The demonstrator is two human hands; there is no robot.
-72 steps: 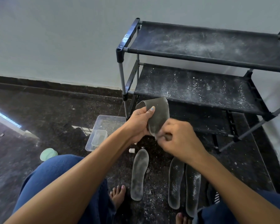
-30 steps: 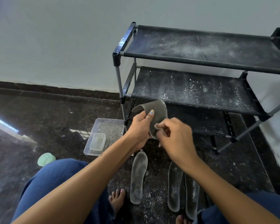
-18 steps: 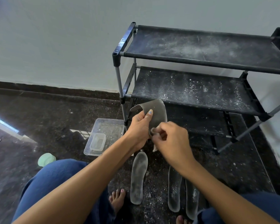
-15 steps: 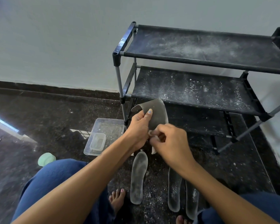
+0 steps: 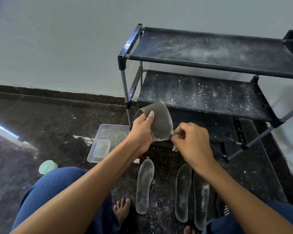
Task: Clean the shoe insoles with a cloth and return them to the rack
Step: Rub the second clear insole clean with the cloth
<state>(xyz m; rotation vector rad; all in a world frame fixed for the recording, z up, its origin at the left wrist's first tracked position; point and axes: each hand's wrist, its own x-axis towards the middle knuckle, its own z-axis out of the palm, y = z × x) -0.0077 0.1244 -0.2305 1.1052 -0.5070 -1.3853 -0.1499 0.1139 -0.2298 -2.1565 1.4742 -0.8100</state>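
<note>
Dark speckled floor under a pale wall, dusty rack [image 5: 210,97] as landmark — bent insole [image 5: 161,122] before its lower shelf, gripped by left hand [image 5: 142,130], right hand [image 5: 191,141] pinching a small pale cloth [image 5: 174,147] at its edge, three insoles [image 5: 145,186] flat below — clear tub [image 5: 108,134] left of rack.

No readable text shows anywhere (dust marks only).

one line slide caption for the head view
Left hand holds a bent insole while right hand wipes its edge; three insoles lie on the floor.
</note>
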